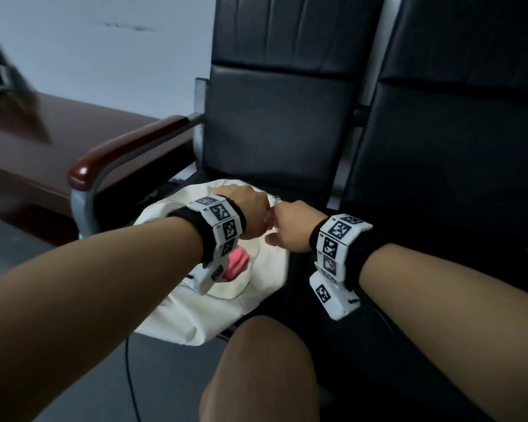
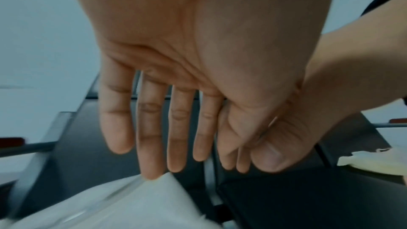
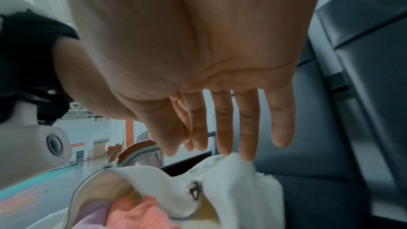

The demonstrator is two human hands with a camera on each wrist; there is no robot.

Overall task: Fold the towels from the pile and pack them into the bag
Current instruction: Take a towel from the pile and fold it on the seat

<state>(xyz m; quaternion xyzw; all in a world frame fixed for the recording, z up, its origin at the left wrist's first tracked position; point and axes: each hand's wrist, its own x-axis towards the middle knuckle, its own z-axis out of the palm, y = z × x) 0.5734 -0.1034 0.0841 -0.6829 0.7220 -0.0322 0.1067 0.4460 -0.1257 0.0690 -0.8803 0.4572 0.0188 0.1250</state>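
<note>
The cream zip bag [image 1: 195, 312] lies on the black chair seat [image 1: 287, 166], its mouth gaping. A pink towel [image 3: 141, 215] and a lilac towel [image 3: 92, 215] are already inside. No pile shows in these views, though a pale cloth [image 2: 374, 161] lies on the next seat — possibly another towel.

Both hands are at the far end of the bag. The left hand [image 2: 176, 58] has its grip loose, straight fingers [image 2: 151, 145] just touching the fabric. The right hand [image 3: 198, 50] is the same, with fingertips [image 3: 246, 145] brushing the bag's end near the zip pull [image 3: 195, 190]; it holds nothing.

The risk, as I judge it: the bag is soft and unsupported, so pulling the zip with no firm hold on the fabric could drag the whole bag along the seat or catch a towel in the teeth.

The wood-capped armrest [image 1: 128, 147] hems in the left side, and the person's knee [image 1: 262, 376] crowds the near edge.
</note>
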